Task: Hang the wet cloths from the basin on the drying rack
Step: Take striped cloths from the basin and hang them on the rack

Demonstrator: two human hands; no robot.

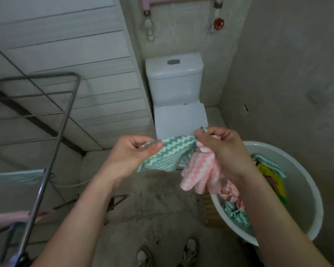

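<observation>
Small bathroom, dim light. Concrete floor (pixel 143 209) stained and mottled; plain rough wall on the right, white slatted panels (pixel 66 45) on the left. Toilet (pixel 175 83) stood against the far wall, lid down.

Both bare forearms reached forward at mid-frame. Left hand (pixel 129 157): fingers (pixel 157 145) curled, thumb pressed on top, pinching one upper corner of the green cloth (pixel 168 155). Right hand (pixel 224 151): fingertips pinching the opposite upper corner, so the green cloth's top edge ran between the two hands, in front of the toilet lid and above the floor. The same right hand also held the pink cloth (pixel 199 174), bunched under the palm and hanging down in folds just left of the basin (pixel 307 189).

Basin: white, round, on the floor at lower right, partly hidden by the right forearm. Inside lay a heap (pixel 272 176) of further cloths, green-white, pink and yellow.

Rack (pixel 62 122): metal tube frame with thin rails, at left, well apart from the hands. A hung green cloth (pixel 17 176) lay over one rail; a hung pink cloth (pixel 8 218) lay over a lower one, blurred at frame edge.

Pink pipes (pixel 145 4) and a red valve (pixel 218 24) sat high on the far wall. Two shoes (pixel 189 247) showed at bottom centre.
</observation>
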